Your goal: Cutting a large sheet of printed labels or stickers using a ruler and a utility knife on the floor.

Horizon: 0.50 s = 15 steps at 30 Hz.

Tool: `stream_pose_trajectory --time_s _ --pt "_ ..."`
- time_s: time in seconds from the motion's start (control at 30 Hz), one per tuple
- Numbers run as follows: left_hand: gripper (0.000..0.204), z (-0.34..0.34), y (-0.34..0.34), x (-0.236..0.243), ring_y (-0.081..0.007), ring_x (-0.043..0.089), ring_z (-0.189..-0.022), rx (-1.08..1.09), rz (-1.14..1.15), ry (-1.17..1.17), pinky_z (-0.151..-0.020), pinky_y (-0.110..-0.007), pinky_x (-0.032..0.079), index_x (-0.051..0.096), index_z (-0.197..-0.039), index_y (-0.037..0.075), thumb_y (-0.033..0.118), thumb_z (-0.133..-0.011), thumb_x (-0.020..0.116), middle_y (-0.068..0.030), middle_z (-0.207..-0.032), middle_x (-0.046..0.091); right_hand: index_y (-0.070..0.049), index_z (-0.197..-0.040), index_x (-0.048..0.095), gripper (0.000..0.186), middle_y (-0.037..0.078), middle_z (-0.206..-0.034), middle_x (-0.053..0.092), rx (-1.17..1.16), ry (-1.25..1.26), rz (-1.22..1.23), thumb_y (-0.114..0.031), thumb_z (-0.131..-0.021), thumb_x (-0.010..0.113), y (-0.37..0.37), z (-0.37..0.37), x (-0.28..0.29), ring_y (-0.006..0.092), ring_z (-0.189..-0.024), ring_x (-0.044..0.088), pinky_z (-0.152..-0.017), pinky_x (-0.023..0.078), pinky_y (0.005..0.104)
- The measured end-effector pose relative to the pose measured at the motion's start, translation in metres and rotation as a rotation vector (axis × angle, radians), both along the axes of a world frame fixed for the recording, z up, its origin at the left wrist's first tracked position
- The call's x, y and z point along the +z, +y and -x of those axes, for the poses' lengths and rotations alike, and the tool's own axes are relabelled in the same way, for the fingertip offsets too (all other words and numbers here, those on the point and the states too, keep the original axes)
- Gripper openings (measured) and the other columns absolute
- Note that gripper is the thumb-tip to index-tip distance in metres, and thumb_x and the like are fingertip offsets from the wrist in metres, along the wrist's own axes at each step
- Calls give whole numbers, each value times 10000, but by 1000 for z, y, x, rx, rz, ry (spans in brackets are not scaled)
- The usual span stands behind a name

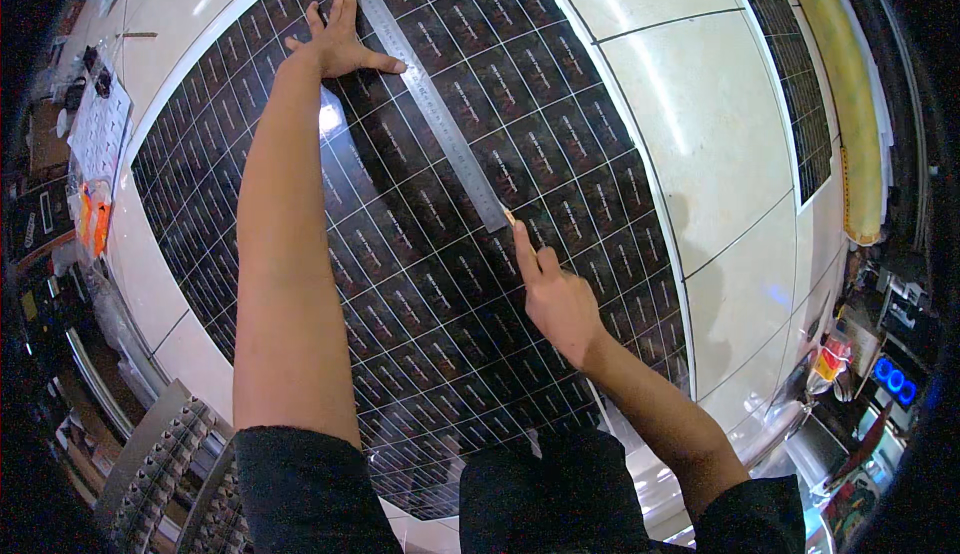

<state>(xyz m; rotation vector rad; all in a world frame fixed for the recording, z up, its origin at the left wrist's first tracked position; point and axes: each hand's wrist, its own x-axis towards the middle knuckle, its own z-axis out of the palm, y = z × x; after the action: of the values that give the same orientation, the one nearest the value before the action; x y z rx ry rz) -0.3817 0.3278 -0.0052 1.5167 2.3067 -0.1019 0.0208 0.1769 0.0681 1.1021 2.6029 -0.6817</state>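
Note:
A large dark printed sheet [430,299] lies flat, covered with a grid of thin white lines and small repeated prints. Across its upper middle a steel ruler [440,114] runs slantwise, from the far edge down to the right. My left hand [340,44] is spread flat on the sheet, its thumb resting on the ruler's left edge. By the near end of the ruler, my right hand [560,299] is closed round a slim cutter knife [510,217], index finger stretched along it. Only the knife's tip shows, right against the ruler's corner; the fist hides the rest.
White tiles [740,134] surround the sheet. Another dark gridded sheet [785,54] lies at the right, beside a long yellow roll [840,84]. Blue-lit fans [893,381] glow at lower right. A studded grey object [160,474] stands at lower left, and an orange item [95,219] lies far left.

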Motion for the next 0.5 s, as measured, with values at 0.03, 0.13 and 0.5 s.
stream_pose_trajectory --time_s 0.03,0.13,0.5 --pt "1552 0 1 0 -411 -60 -1497 -2 -3 0 -1091 -787 57 -40 -1575 258 744 -380 822 -10 -1655 -34 4 -1516 244 740 163 -878 561 -15 -33 57 -37 -841 544 -2 -3 2 308 -613 667 -513 568 394" --pt "1556 0 2 0 -413 -64 -1496 -2 5 7 -1090 -789 57 -41 -1575 261 751 -375 820 -1 -1655 -34 -13 -1515 247 694 212 -1014 593 -84 -68 145 -72 -884 531 -7 -11 4 352 -690 679 -596 579 450" --pt "1573 5 3 -1 -429 -56 -1492 -40 11 29 -1089 -789 49 -27 -1579 200 794 -374 792 -31 -1655 -23 -87 -1390 444 934 190 -1246 614 -860 146 -215 -492 -657 858 75 -127 -39 385 -1133 604 -925 498 426"
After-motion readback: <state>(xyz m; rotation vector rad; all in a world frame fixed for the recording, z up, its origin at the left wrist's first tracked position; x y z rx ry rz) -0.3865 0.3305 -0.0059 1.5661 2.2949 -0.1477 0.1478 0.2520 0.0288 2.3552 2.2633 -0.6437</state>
